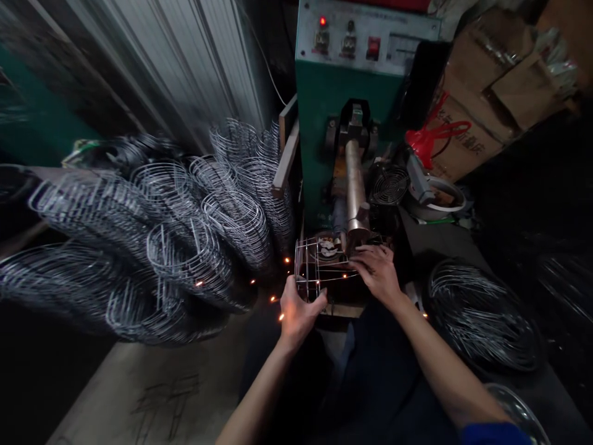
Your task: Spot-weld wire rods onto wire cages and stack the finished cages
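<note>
My left hand (299, 309) is closed around the lower end of a small wire frame (307, 259), its thumb on the right side. From the frame, wires run right toward the electrode of a green spot welding machine (319, 99). My right hand (377, 269) has its fingers bent together at those wires, right under the thick metal welding arm (356, 185). What exactly its fingertips pinch is hard to make out. Bright orange sparks (272, 299) fly around my left hand and off to the left.
Stacks of wire rings (236, 228) fill the left side. To the right lie a coil of wire rings (477, 315), a round container (440, 196), a red plastic bag (433, 139) and a cardboard box (472, 123). A red lamp (323, 21) glows on the machine's panel.
</note>
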Motion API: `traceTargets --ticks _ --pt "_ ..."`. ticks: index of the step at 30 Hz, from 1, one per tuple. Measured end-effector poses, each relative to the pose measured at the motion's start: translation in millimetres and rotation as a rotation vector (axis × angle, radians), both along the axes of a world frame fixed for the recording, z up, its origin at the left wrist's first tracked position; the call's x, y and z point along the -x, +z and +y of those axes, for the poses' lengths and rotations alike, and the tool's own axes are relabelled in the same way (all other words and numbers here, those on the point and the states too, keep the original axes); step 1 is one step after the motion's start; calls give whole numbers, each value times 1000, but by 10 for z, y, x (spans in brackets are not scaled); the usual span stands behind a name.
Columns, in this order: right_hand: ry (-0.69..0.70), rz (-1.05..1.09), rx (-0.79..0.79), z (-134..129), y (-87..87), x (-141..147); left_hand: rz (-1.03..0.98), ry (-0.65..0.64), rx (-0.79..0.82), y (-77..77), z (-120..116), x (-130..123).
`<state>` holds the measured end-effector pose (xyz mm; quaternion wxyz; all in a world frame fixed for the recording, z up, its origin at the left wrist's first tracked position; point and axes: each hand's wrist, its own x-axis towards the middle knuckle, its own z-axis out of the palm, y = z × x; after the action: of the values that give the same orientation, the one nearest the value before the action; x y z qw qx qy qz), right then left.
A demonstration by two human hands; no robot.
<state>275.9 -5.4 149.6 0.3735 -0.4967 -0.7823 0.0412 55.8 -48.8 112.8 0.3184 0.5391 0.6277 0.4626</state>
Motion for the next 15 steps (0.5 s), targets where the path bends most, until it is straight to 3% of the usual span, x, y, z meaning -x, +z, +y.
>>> traceTargets --ticks 4,10,13,15 --pt "-70 31 -8 66 -11 -39 44 -8 13 45 133 24" --pt "-92 9 -28 41 59 -70 -6 -31 -8 -18 200 32" --pt "-210 55 24 -294 -2 -544 -16 -74 -33 -43 144 101" --pt "-479 68 113 -719 -176 -1124 18 -78 -94 -74 96 158"
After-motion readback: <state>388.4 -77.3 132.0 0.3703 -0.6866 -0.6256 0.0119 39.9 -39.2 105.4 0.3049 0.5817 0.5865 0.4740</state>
